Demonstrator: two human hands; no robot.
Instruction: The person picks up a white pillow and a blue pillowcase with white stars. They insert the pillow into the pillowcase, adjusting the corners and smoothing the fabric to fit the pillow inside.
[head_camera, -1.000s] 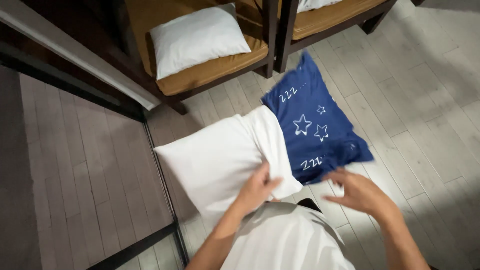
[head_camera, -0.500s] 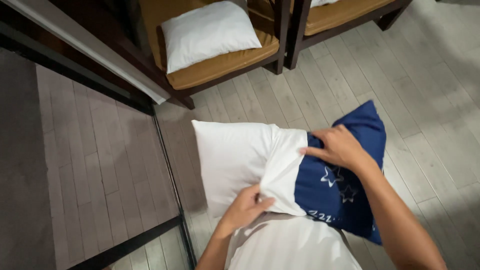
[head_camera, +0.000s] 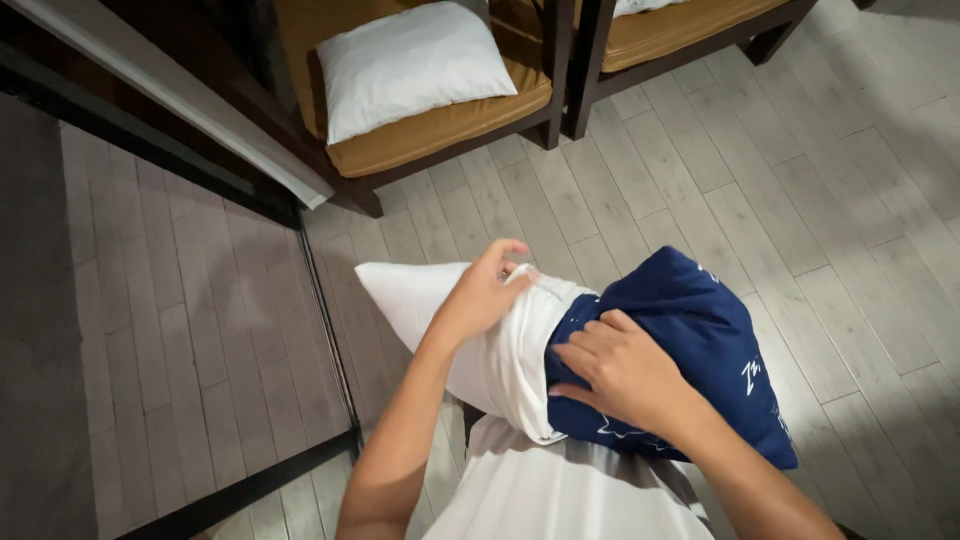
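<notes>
Hiding blue pillow (head_camera: 700, 340), white pillowcase (head_camera: 490, 370), hands gripping

Floor (head_camera: 800, 180): pale grey-wood planks, evenly lit. Ahead of hands: two dark wooden chairs (head_camera: 555, 70) side by side, tan seat cushions (head_camera: 440, 130). White pillow (head_camera: 410, 60) lies on nearer-left seat. Left of hands: dark-framed glass panel (head_camera: 330, 330), mirrors floor planks. Pale ledge (head_camera: 170, 100) runs diagonally above it.

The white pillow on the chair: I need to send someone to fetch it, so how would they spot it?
Look past the hands to the dark wooden chair at the top. The white pillow lies on its tan seat cushion, plain and untouched, unlike the held pillow.
</notes>
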